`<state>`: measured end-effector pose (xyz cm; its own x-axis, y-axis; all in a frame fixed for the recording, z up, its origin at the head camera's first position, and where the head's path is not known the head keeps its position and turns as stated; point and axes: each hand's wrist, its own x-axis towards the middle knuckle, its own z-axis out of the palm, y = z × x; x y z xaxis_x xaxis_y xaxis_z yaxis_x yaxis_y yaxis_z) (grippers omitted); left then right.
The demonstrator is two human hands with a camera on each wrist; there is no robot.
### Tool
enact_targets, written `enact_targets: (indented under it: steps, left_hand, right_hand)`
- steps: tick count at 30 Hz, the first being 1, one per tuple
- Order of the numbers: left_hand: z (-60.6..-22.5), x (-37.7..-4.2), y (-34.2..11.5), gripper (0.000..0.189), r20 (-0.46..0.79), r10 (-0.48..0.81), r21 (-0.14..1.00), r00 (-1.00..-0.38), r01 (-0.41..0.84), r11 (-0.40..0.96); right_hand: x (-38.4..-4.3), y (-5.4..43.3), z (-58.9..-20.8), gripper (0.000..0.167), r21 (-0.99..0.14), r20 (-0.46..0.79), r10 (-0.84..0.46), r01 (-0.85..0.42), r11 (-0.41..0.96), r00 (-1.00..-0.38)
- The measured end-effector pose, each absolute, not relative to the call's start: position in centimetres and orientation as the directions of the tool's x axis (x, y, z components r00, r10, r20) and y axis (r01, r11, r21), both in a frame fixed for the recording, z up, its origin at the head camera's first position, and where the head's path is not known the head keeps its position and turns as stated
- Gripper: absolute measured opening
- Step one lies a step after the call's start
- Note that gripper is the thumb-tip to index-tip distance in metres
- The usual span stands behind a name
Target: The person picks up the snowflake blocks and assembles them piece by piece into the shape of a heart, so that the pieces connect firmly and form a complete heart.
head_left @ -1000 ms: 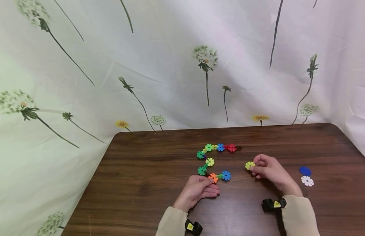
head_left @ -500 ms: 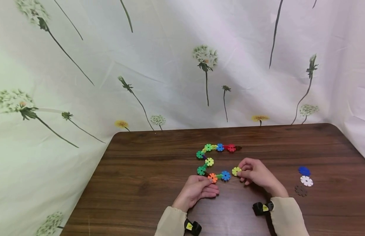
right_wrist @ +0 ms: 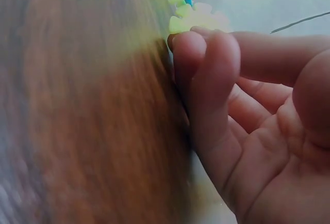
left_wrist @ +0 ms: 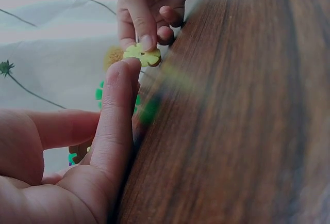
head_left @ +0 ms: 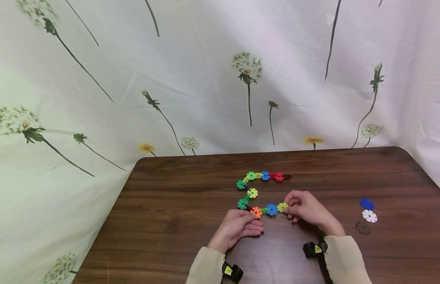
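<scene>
Notched plastic snowflake discs form a curved chain on the table, seen in the head view. My left hand (head_left: 237, 228) pinches the orange snowflake disc (head_left: 256, 212) low in the chain between thumb and fingers. To its right, beyond a green disc (head_left: 264, 211) on edge, lies the blue disc (head_left: 272, 210). My right hand (head_left: 306, 209) pinches a yellow snowflake disc (head_left: 281, 207), whose edge meets the blue disc's right side. In the right wrist view, thumb and fingertips close on that yellow disc (right_wrist: 193, 18). The left wrist view shows it too, partly behind a left fingertip.
Loose on the dark wooden table (head_left: 163, 221), right of the right hand, lie a dark blue disc (head_left: 367, 204), a white disc (head_left: 369, 216) and a dark grey disc (head_left: 363, 228). The chain's far end has a red disc (head_left: 279, 176). A flowered cloth (head_left: 205, 79) hangs behind.
My right hand has carried the yellow disc left and toward me, up to the blue disc. The dark grey disc has come into view. My left hand stays on the orange disc.
</scene>
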<state>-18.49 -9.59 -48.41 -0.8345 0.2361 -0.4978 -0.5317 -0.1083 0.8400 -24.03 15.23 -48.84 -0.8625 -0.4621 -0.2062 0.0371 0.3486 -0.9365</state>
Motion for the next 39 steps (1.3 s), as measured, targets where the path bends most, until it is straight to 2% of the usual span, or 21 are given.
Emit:
enact_targets:
  steps: [11, 27, 39]
  left_hand:
    - [-48.4, -18.7, -9.5, 0.024, -0.501, 0.235, 0.837, -0.833, -0.535, -0.113]
    - [-48.8, -18.5, -9.5, 0.026, -0.487, 0.226, 0.844, -0.844, -0.521, -0.127]
    - [-48.9, -18.5, -9.5, 0.025, -0.481, 0.225, 0.847, -0.847, -0.516, -0.131]
  right_hand:
    - [-24.1, 14.7, -48.5, 0.014, -0.923, -0.189, -0.451, 0.000, 0.385, -0.872]
    - [-23.8, 14.5, -48.8, 0.013, -0.960, -0.174, -0.508, 0.030, 0.279, -0.843]
    - [-23.5, 13.9, -49.0, 0.011, -0.949, -0.177, -0.474, 0.023, 0.314, -0.863]
